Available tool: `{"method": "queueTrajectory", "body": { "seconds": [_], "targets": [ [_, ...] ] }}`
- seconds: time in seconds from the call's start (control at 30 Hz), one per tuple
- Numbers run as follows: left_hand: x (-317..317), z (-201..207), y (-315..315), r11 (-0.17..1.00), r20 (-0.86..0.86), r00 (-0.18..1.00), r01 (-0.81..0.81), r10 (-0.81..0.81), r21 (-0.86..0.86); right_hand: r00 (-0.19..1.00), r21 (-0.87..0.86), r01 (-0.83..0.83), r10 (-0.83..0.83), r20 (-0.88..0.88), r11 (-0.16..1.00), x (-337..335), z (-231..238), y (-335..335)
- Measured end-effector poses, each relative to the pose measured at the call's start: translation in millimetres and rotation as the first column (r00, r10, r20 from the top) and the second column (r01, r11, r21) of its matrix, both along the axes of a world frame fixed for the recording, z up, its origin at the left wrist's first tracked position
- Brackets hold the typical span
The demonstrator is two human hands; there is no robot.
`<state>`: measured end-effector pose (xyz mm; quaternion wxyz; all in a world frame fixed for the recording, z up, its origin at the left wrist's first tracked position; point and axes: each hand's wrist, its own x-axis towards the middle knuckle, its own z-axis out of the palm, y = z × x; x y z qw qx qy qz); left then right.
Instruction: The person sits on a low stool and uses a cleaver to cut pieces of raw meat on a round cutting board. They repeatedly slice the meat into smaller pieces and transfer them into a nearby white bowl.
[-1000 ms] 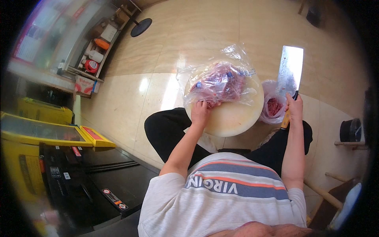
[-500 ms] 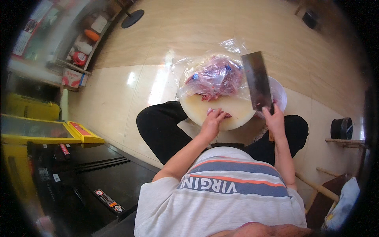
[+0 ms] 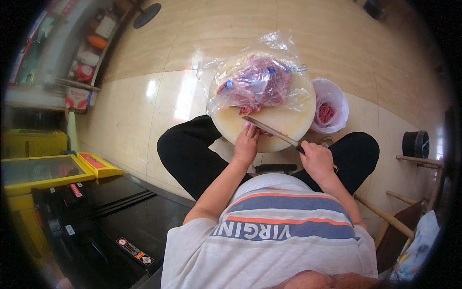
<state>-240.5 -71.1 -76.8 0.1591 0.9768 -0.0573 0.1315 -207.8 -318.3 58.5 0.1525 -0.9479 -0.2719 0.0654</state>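
A: What stood round the board [image 3: 288, 118]?

B: Taking its middle as the clock's centre, a white bucket [image 3: 332, 91] stood at three, just beside the rim, with red meat [image 3: 326, 113] inside. The left knee [image 3: 185, 144] was at eight, the right knee [image 3: 356, 151] at four, and a black cabinet [image 3: 134, 214] lay well apart at eight

A: And in the way?

B: The wrapped meat [image 3: 260, 84], under crumpled clear plastic [image 3: 279, 43], covered most of the board towards twelve, leaving a cream strip on the near side

A: So where was the loose piece [image 3: 265, 133]?

B: On that strip, at six, partly hidden by the left hand [image 3: 246, 143] and the cleaver [image 3: 276, 133]

A: How did it look?

B: Small and reddish where it showed; its full outline was covered

A: The grips?

B: The right hand [image 3: 317, 159], at five, was wrapped round the cleaver's handle, the blade seen nearly edge-on and pointing to ten. The left, at seven, had its fingertips down at the piece; whether they pinched or only pressed, I couldn't tell
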Motion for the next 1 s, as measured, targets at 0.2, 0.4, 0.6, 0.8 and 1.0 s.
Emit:
{"method": "queueTrajectory", "body": {
  "seconds": [0.2,0.4,0.6,0.8,1.0],
  "targets": [
    [-3,25,0,0.998,-0.068,0.998,0.013,-0.016,-0.057,0.997,-0.038,-0.067,0.066,-0.034,0.997,5,6,5],
    [-4,16,-3,0.993,0.026,0.999,-0.023,0.027,-0.115,0.991,-0.055,-0.124,0.121,-0.051,0.991,11,6,11],
    [-2,13,-4,0.993,0.051,0.998,-0.028,0.034,-0.119,0.976,-0.137,-0.215,0.208,-0.065,0.967,28,13,20],
    [-2,9,-2,0.987,0.048,0.998,-0.028,0.036,-0.161,0.964,-0.155,-0.257,0.241,-0.114,0.954,42,6,34],
    [5,15,-5,0.987,0.124,0.991,-0.03,0.051,-0.16,0.958,-0.138,-0.253,0.227,-0.178,0.958,49,-4,47]
  ]
}}
